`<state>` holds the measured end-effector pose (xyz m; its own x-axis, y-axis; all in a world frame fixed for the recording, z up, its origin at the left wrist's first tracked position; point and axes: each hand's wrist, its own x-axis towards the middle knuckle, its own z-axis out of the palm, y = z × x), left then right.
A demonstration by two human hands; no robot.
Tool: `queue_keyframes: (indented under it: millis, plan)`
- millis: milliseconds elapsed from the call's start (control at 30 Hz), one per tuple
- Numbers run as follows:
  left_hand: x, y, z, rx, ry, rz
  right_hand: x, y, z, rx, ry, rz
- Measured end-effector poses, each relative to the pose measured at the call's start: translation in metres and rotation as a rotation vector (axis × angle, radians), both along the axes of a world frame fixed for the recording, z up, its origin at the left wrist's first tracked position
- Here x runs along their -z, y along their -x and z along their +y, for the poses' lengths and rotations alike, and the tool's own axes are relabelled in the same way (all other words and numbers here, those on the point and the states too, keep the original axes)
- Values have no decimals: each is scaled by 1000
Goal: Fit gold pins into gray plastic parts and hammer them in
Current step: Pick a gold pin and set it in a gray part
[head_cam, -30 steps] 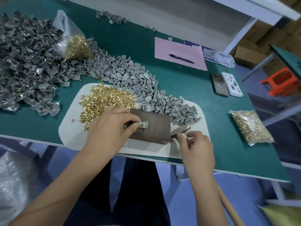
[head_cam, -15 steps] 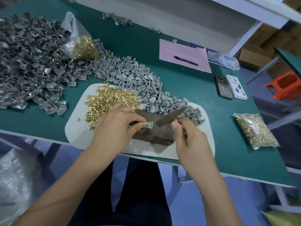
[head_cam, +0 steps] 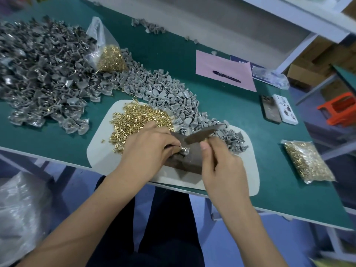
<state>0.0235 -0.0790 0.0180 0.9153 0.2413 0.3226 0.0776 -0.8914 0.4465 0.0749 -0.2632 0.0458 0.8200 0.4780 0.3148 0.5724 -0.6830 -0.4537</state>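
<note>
Gray part [head_cam: 185, 150] pinched by left hand [head_cam: 146, 149] (hammer [head_cam: 200, 134] raised)

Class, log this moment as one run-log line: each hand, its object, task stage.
left hand: pinches gray part on block | right hand: grips hammer, raised above part | stage: hammering pin

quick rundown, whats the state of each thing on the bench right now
left hand: pinches gray part on block
gray part: on metal block, pin fitted
metal block: flat on white mat
hammer: raised over part, held by right hand
loose pins: heaped on mat
pen: lying on pink paper
</note>
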Motion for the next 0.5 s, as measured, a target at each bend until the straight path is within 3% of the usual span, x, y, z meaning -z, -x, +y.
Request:
queue_keyframes:
  millis: [100, 233, 367, 500]
  plan:
    - [-1, -3, 5, 37, -44, 26, -1, 0, -3, -12, 94, -27]
    - [-1, -6, 6, 29, -58, 52, 1, 5, -4, 48, -156, -31]
    - [-4, -8, 7, 50, -83, 70, 4, 7, -7, 9, 86, -10]
    - [-4, -8, 8, 51, -86, 74, 1, 6, -9, 80, -118, -41]
